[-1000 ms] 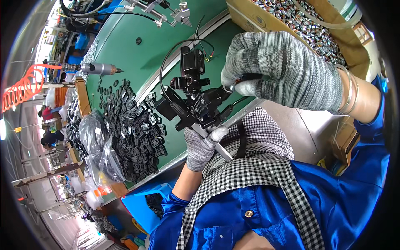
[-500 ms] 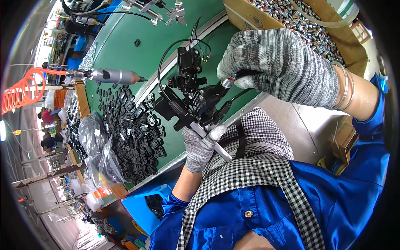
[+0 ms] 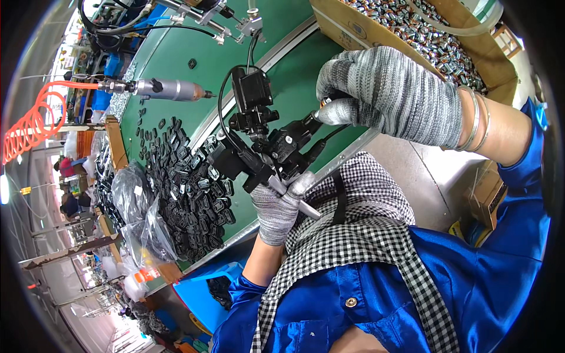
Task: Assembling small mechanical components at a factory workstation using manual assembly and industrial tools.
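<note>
My left hand, in a grey knit glove, is closed round the bare metal tube of a black part with cables. This black assembly is held tilted above the table edge. On its right side a short black barrel points toward my right hand, gloved in the same grey knit. The right fingers are pinched round a small metal cylinder at the barrel's end, mostly hidden by the glove. Whether it sits inside the barrel I cannot tell. A thin black cable loops up from the assembly.
A cardboard box full of small metal cylinders stands at the far right. An air screwdriver hangs on an orange coiled hose. Black plastic parts lie heaped on the green table, beside clear bags. A metal clamp fixture overhangs.
The black assembly has shifted slightly left, with my left hand on it. My right hand has turned a little, its pinch kept near the barrel's end. The screwdriver has swung farther away.
</note>
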`<state>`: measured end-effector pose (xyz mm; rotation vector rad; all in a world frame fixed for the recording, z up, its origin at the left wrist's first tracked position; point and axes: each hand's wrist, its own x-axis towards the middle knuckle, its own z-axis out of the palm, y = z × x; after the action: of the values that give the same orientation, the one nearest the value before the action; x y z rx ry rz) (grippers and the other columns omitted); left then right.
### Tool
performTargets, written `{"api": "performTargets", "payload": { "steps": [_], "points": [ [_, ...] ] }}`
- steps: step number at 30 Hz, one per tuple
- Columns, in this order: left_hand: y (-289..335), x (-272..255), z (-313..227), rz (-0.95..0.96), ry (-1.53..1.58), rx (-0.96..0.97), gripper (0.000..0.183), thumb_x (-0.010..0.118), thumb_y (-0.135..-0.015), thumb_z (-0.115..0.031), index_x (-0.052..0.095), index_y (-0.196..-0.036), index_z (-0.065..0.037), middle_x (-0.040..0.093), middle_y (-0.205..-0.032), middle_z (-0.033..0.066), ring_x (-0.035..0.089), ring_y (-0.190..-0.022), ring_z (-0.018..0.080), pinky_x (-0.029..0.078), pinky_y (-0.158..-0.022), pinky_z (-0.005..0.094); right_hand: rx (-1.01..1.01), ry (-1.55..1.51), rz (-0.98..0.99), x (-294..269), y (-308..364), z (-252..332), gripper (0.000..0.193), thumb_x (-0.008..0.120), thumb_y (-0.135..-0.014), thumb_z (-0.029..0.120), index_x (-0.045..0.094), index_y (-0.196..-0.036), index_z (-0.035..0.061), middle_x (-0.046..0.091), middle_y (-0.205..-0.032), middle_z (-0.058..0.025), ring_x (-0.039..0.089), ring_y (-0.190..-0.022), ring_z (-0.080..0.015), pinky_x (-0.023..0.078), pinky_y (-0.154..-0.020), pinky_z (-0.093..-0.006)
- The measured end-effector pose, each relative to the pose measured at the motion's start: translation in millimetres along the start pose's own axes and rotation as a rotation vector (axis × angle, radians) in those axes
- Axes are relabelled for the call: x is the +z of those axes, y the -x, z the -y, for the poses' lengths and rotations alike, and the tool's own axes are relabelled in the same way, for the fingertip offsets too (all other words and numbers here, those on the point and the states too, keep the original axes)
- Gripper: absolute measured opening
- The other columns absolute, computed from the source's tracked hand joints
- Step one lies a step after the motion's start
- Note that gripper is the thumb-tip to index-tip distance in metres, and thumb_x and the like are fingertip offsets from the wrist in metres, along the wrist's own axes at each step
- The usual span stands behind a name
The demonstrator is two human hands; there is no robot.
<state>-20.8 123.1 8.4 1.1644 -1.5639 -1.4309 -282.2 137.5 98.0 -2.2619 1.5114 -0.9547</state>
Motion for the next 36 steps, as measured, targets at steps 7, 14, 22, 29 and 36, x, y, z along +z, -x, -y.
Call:
{"api": "performTargets", "payload": {
  "steps": [7,14,22,29,36],
  "points": [
    [-1.8,3.5,-6.6,0.038,-0.057,0.125,0.050,0.085,-0.074,-0.014,0.059,-0.114,0.001,0.064,-0.105,0.0087,0.063,-0.090,0.0154,0.055,-0.083,0.0316,0.373,-0.031,0.205,-8.1,-8.5,14.7,0.035,0.056,-0.094,0.037,0.072,-0.084,0.0074,0.064,-0.066,-0.0113,0.065,-0.064,-0.0278,0.052,-0.062,-0.0384],
    [-4.9,5.5,-8.5,0.044,-0.046,0.064,0.045,0.081,-0.076,-0.008,0.055,-0.112,0.000,0.064,-0.105,0.0079,0.062,-0.093,0.0155,0.051,-0.082,0.0304,-0.042,0.126,0.024,-17.0,-1.4,-0.8,0.030,0.065,-0.091,0.032,0.061,-0.087,0.0017,0.057,-0.072,-0.0140,0.060,-0.069,-0.0316,0.050,-0.067,-0.0383],
    [-5.5,4.4,12.9,-0.051,-0.317,0.201,0.035,0.087,-0.071,-0.016,0.058,-0.079,0.001,0.057,-0.075,0.0009,0.052,-0.061,0.0098,0.052,-0.062,0.0279,0.205,0.110,0.147,-28.5,13.1,8.7,0.039,0.055,-0.092,0.040,0.069,-0.086,0.0046,0.065,-0.070,-0.0140,0.065,-0.069,-0.0327,0.053,-0.066,-0.0423],
    [-6.4,1.1,9.4,0.058,-0.261,0.205,0.046,0.084,-0.074,-0.014,0.058,-0.108,0.003,0.061,-0.092,0.0027,0.058,-0.076,0.0119,0.052,-0.073,0.0276,0.497,-0.022,0.500,-35.2,-6.1,7.7,0.053,0.046,-0.098,0.045,0.067,-0.080,-0.0006,0.063,-0.068,-0.0156,0.063,-0.067,-0.0338,0.052,-0.066,-0.0437],
    [-5.0,10.5,-3.6,0.104,-0.251,0.203,0.050,0.083,-0.075,-0.016,0.058,-0.114,0.002,0.062,-0.098,0.0054,0.059,-0.081,0.0146,0.053,-0.078,0.0312,0.650,0.384,0.085,-79.9,-40.7,-94.9,0.013,0.067,-0.084,0.019,0.071,-0.093,0.0104,0.070,-0.085,-0.0122,0.067,-0.079,-0.0239,0.053,-0.071,-0.0354]
  ]
}}
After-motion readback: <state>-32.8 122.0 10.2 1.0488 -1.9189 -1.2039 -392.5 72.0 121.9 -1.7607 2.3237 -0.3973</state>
